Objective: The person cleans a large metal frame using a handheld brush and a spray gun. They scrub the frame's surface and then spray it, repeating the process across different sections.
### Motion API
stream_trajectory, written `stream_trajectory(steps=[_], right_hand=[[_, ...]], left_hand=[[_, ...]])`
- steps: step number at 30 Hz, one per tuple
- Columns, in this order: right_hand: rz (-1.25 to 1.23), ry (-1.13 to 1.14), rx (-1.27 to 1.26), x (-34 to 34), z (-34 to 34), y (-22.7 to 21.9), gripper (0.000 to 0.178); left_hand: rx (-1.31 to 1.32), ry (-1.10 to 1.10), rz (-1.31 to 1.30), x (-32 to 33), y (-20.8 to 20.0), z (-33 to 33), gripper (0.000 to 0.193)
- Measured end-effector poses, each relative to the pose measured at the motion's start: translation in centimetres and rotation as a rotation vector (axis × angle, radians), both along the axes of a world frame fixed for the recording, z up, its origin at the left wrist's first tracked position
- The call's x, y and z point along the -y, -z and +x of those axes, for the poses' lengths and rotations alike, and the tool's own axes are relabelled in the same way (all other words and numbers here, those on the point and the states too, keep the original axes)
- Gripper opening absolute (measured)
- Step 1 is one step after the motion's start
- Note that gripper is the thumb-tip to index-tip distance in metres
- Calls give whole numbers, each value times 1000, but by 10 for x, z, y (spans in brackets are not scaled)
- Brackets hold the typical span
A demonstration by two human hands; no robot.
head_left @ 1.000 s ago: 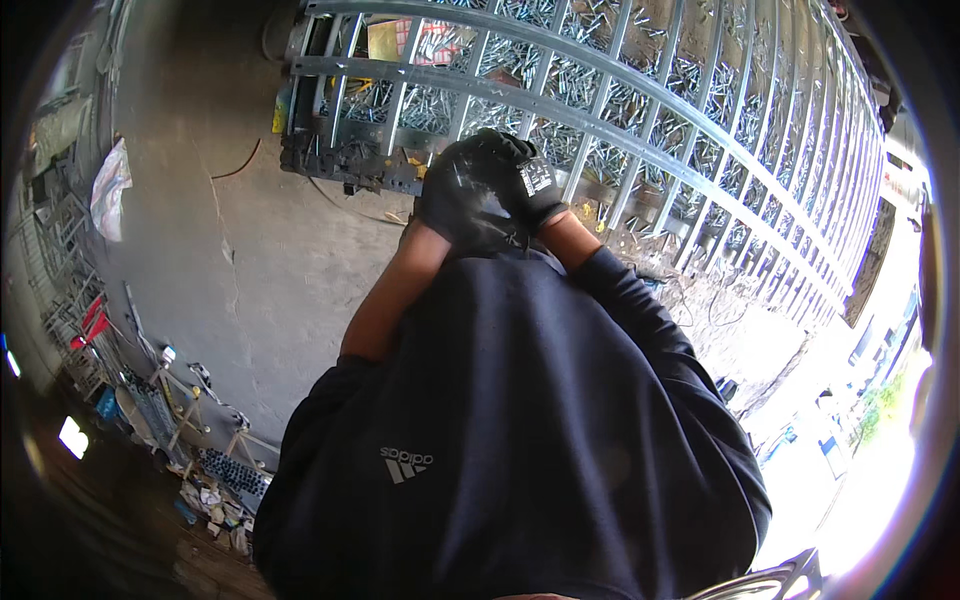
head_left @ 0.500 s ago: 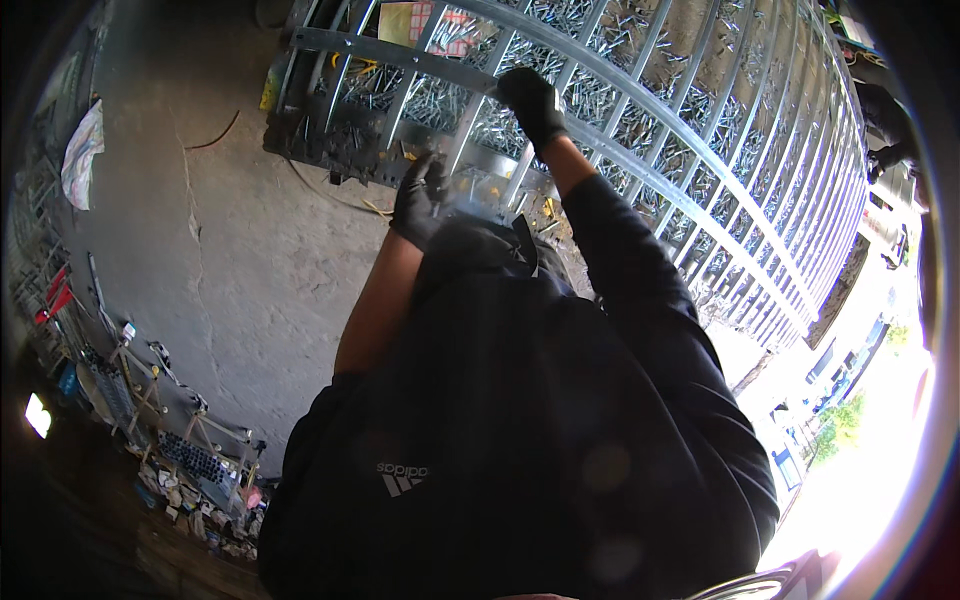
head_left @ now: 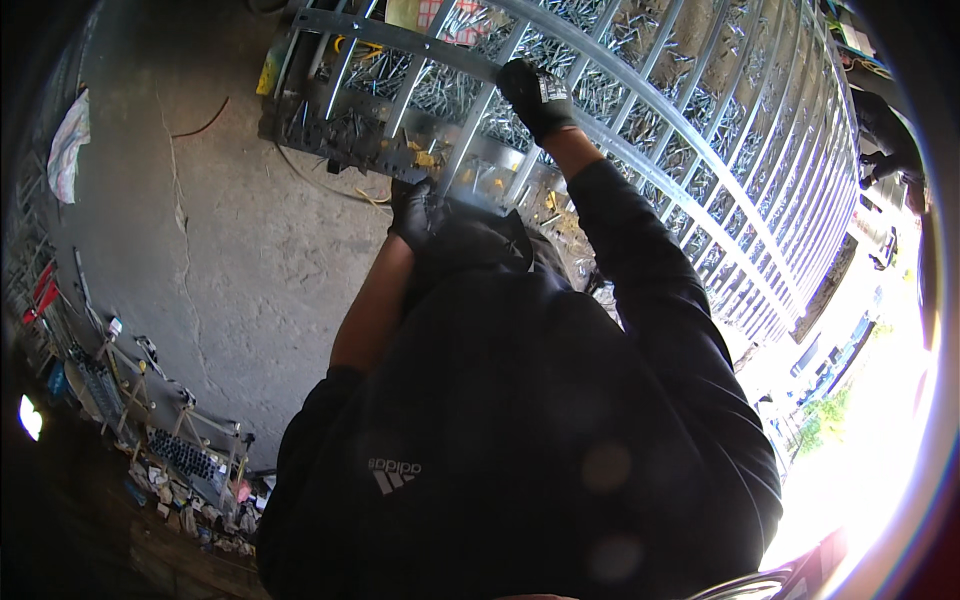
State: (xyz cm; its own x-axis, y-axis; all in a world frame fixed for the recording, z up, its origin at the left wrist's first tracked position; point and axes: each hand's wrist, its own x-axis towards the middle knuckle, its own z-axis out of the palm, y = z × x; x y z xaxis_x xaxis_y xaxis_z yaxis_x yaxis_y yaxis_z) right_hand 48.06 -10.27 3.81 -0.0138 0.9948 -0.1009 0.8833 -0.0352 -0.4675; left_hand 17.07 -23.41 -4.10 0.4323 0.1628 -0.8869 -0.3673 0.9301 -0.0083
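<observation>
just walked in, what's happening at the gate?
A person in a black top and black gloves is bent over a large metal gate frame lying flat above the concrete floor. The right hand grips one of its long grey rails, arm stretched forward. The left hand is lower down, at the near edge of the frame, though what it holds is hard to make out. Small metal parts lie scattered beneath the bars.

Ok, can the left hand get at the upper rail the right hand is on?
Probably yes. The left hand rests on the frame's lower edge, the right hand grips the upper rail, and only open bars lie between them.
</observation>
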Motion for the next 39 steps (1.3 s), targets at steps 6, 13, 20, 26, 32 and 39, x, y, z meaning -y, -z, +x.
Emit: stream_trajectory(steps=[6, 13, 20, 26, 32, 39], right_hand=[[45, 7, -33, -6, 3, 25, 25], [-54, 13, 1, -9, 0, 23, 28], [-322, 201, -19, -23, -20, -17, 40], [30, 100, -243, 17, -20, -32, 49], [106, -171, -728, 126, -74, -39, 21], [223, -158, -474, 159, -37, -59, 22]], left_hand=[[-116, 27, 62, -12, -5, 27, 32], [-191, 91, 235, -48, 10, 64, 37], [-281, -3, 217, -47, 3, 65, 30], [-242, -3, 366, -42, -68, 38, 51], [176, 10, 397, -37, -115, 77, 58], [42, 558, 1424, -21, -110, 110, 44]])
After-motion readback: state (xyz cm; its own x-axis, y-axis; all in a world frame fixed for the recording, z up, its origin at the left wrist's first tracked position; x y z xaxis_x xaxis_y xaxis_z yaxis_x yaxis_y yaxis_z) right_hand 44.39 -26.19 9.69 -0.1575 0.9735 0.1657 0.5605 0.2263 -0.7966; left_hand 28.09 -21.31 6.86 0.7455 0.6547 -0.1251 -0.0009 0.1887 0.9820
